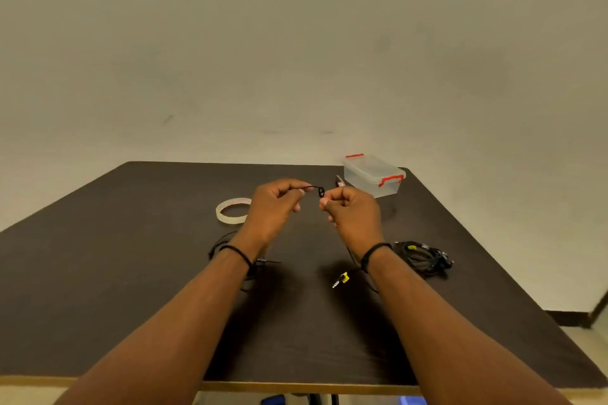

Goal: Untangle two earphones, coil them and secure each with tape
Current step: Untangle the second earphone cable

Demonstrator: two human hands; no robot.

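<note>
Here the left hand (pixel 273 207) and right hand (pixel 353 212), both raised over mid-table, pinch a thin black earphone cable (pixel 314 189) between curled fingers. A tape roll (pixel 232 212) lies just left of them; a second coiled earphone (pixel 424 256) rests toward the table's (pixel 115 289) right edge, with a clear box (pixel 373 174) at the far corner.
</note>
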